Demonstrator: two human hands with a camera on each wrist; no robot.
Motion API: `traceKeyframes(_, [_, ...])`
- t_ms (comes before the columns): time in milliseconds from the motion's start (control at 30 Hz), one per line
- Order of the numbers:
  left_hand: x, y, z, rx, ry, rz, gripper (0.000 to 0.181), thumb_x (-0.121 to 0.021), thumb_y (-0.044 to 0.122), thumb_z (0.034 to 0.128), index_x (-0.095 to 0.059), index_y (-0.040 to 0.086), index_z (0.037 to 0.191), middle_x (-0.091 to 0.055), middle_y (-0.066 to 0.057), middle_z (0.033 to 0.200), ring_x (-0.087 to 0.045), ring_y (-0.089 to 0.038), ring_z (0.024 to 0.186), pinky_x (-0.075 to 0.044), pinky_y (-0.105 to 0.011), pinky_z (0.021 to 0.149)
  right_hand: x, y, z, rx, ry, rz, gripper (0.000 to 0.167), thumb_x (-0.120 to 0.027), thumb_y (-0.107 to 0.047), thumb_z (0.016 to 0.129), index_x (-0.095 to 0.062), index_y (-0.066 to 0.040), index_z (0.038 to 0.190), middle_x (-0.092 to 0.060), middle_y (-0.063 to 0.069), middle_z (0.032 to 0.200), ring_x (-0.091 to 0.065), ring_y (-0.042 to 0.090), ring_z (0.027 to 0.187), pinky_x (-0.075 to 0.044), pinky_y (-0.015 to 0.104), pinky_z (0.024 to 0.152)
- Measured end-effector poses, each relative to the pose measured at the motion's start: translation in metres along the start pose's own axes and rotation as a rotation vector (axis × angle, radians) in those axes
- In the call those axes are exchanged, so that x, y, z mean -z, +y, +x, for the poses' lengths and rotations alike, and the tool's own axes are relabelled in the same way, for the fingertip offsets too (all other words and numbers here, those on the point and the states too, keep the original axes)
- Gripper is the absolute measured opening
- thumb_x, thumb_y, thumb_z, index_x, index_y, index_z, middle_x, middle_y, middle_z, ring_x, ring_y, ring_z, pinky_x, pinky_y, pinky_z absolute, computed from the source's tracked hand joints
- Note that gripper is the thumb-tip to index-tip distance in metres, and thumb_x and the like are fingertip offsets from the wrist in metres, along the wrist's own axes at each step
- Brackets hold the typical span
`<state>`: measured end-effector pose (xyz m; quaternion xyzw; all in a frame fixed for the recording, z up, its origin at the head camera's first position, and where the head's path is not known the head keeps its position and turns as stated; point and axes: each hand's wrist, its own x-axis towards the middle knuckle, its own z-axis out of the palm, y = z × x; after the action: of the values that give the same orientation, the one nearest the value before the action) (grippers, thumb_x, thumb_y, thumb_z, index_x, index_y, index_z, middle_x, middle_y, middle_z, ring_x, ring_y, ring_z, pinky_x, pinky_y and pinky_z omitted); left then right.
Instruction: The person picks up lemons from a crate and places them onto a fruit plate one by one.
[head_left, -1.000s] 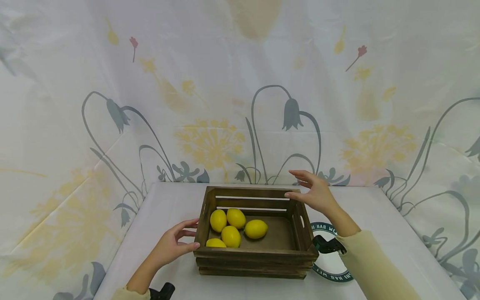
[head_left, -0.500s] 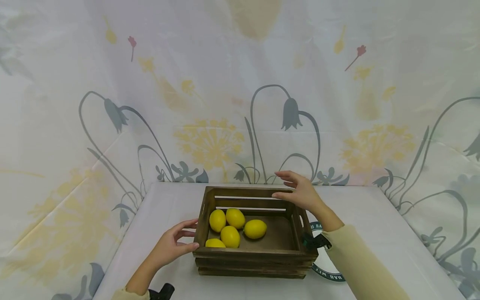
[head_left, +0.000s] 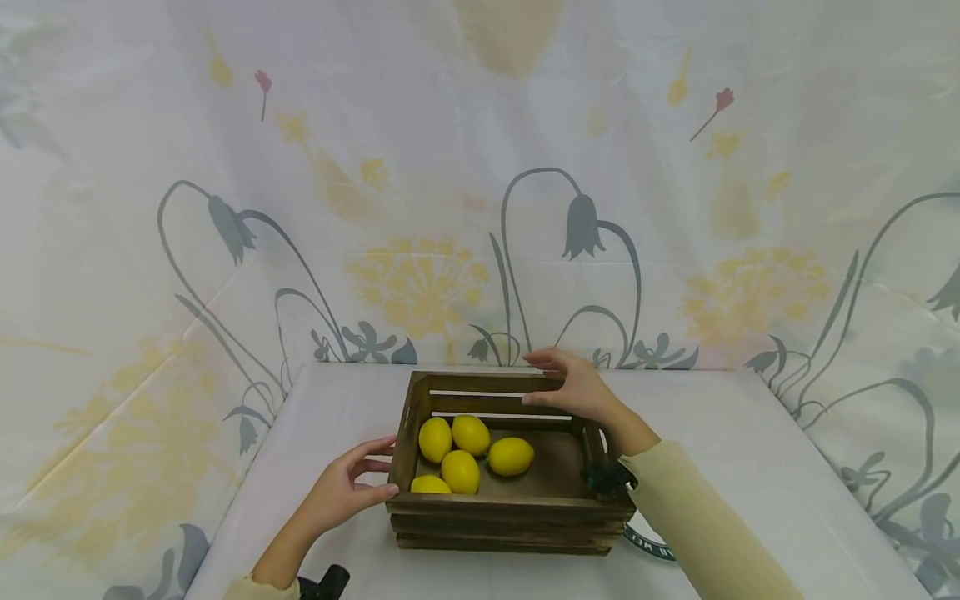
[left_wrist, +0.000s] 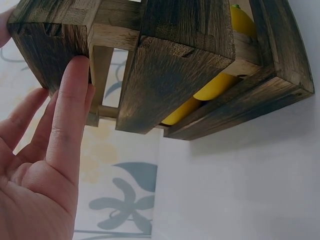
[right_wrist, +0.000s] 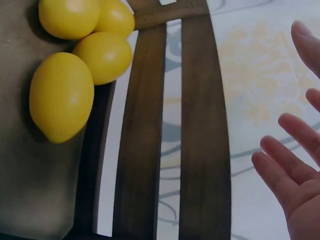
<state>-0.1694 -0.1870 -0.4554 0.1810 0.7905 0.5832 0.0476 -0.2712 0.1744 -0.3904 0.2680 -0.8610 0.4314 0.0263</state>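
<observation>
Right hand (head_left: 581, 393) hovers loose by the crate's (head_left: 502, 529) back, left hand (head_left: 341, 497) touches its end, relaxed, and a sleeve (head_left: 697, 508) partly blocks the lettered disc (head_left: 649, 547).

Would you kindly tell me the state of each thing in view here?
Crate: upright, uncovered.
Lemons: five visible, whole, lying in the crate.
Left hand: touching the crate's left end.
Right hand: holding nothing, by the crate's far side.
Disc: mostly hidden by crate and right sleeve.
</observation>
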Motion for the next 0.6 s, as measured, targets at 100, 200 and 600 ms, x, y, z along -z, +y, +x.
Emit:
traceKeyframes(100, [0.000,0.000,-0.001,0.005,-0.001,-0.001,0.060,-0.072,0.012,0.0814,-0.045,0.000,0.134,-0.050,-0.023,0.124,-0.057,-0.030,0.103,-0.053,-0.029,0.074,-0.004,0.000,0.002,0.000,-0.054,-0.013,0.062,-0.079,-0.033,0.074,-0.056,-0.010,0.126,-0.055,0.010,0.127,-0.051,0.031,0.116,-0.041,0.044,0.095])
traceKeyframes(200, [0.000,0.000,-0.002,0.015,-0.002,0.000,0.060,-0.072,0.011,0.0814,-0.046,0.001,0.134,-0.050,-0.023,0.124,-0.056,-0.032,0.104,-0.053,-0.028,0.074,-0.009,0.002,0.004,0.031,-0.109,-0.012,0.061,-0.078,-0.031,0.075,-0.055,-0.008,0.127,-0.055,0.012,0.127,-0.050,0.031,0.117,-0.041,0.044,0.096])
traceKeyframes(600, [0.001,0.001,0.000,-0.011,-0.012,-0.002,0.061,-0.072,0.012,0.0819,-0.045,-0.001,0.135,-0.050,-0.023,0.124,-0.055,-0.034,0.104,-0.053,-0.028,0.074,-0.024,0.013,0.014,0.092,-0.297,-0.014,0.057,-0.077,-0.024,0.078,-0.055,-0.001,0.125,-0.055,0.013,0.125,-0.052,0.029,0.115,-0.042,0.040,0.095])
